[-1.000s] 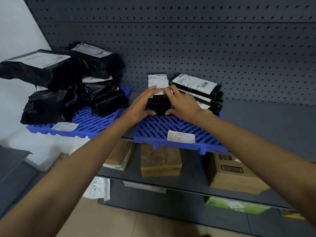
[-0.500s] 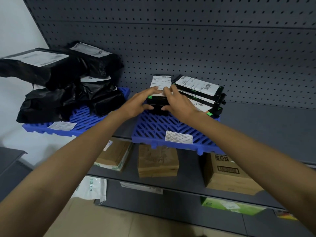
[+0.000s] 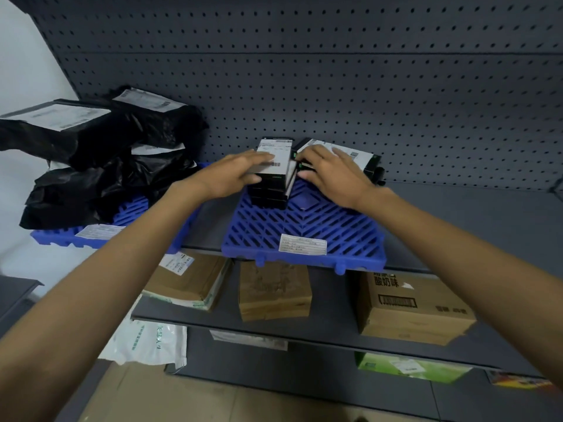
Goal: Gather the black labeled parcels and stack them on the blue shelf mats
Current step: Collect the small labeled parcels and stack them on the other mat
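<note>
Nearest me, below my forearms, brown cardboard boxes (image 3: 274,292) sit on the lower shelf (image 3: 329,327). Above them the right blue mat (image 3: 304,231) juts slightly past the shelf edge, with a white slip stuck at its front.

At the back of that mat stands a stack of small black parcels (image 3: 269,194). My left hand (image 3: 234,175) lies flat over its labeled top, fingers (image 3: 262,158) stretched out and released, thumb against the near face. Just beside it is a second, tilted stack (image 3: 362,156). My right hand (image 3: 332,175) rests spread across this one, fingers straight and clenched on nothing (most of it is hidden under my palm).

Off to the left, a second blue mat (image 3: 131,208) carries a heap of black bagged parcels (image 3: 100,166) with white labels. Behind everything runs the grey pegboard (image 3: 335,86).
</note>
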The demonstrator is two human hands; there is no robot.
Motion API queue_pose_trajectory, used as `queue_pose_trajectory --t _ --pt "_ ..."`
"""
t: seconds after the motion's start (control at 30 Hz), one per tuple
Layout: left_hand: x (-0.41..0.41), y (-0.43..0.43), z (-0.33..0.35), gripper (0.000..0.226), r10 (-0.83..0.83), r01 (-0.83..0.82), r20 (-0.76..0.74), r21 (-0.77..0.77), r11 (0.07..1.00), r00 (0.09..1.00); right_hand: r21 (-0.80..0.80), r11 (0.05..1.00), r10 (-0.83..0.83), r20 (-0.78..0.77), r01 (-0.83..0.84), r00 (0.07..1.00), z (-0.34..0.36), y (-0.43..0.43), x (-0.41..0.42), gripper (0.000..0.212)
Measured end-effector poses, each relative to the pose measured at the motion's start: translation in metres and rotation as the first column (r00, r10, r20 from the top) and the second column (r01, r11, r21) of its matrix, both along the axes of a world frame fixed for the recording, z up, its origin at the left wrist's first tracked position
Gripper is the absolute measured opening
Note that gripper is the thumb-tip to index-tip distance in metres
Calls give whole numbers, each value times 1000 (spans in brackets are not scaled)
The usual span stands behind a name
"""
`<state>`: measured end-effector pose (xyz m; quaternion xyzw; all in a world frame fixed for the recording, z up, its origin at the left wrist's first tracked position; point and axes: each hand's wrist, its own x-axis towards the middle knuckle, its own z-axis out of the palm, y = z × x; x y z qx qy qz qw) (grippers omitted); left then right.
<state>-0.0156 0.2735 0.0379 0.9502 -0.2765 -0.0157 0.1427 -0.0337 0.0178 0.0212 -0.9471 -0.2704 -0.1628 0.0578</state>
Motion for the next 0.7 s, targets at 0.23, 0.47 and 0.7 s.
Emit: queue_pose_trajectory --t 0.23,0.47,0.7 --pt "-17 -84 -3 58 106 -121 229 54 991 968 22 997 -75 50 74 996 -1 -55 7 41" --pt "-13 -165 -18 62 160 -186 259 77 980 952 126 984 -113 -83 122 990 -13 -123 26 47" --pt "-8 -213 -34 68 248 -278 161 206 938 955 102 994 55 -172 -38 983 -24 -169 52 49"
